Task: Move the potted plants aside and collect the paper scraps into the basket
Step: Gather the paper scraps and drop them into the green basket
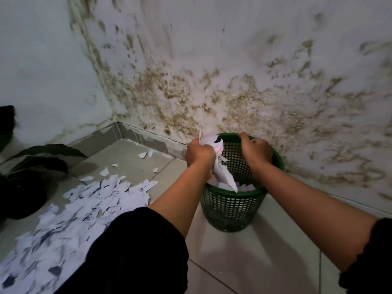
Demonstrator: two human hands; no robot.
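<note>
Black sleeves [135, 251] nearest the camera at 6 o'clock, both forearms reaching up to the green mesh basket [231, 209], which stands on the tiled floor [254, 262] against the stained wall [233, 92], just right of centre. Left hand [200, 154] closed around a bunch of white paper scraps [222, 177], held over the basket's left rim, the bunch hanging down inside. Right hand [256, 152] gripping the basket's far rim, fingers curled over it. Basket already holds white scraps; how full is hard to tell, hands and bunch cover most of the opening. Big loose scrap pile [74, 219] on the floor at 8 o'clock, a few strays toward the corner. Potted plant [27, 172] at 9 o'clock, dark, pot barely readable, cut off by the left frame edge. Another dark thing above it, unidentifiable.
</note>
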